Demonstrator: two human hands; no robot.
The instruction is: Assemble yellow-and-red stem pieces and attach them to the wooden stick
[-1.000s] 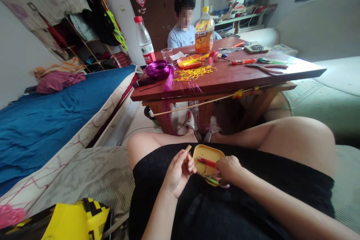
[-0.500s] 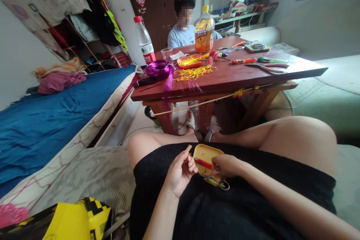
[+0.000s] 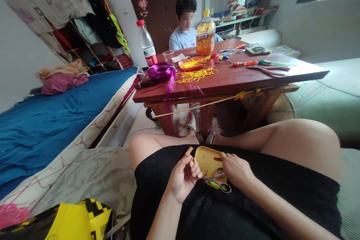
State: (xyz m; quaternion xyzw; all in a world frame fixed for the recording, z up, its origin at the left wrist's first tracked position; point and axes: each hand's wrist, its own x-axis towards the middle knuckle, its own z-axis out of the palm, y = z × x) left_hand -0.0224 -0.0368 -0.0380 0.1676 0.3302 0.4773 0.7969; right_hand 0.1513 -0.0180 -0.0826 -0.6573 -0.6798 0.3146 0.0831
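My left hand, left of the yellow tray, has its fingers curled round a small tan stick. My right hand reaches over the tray's right side, palm down. Its fingertips meet a dark red piece in the tray; the underside of the fingers is hidden. Scissors with pink and purple handles lie across the tray's near edge, with something green beneath them. The tray rests on the black cloth over my lap.
On the red table ahead are a purple thread bundle, yellow pieces, an orange dish, pliers and two bottles. A person sits behind it. A thin stick runs along its front edge.
My right hand has shifted slightly right, and the red tool that lay beside its fingers in the tray no longer shows there. My left hand has turned a little and still holds the stick.
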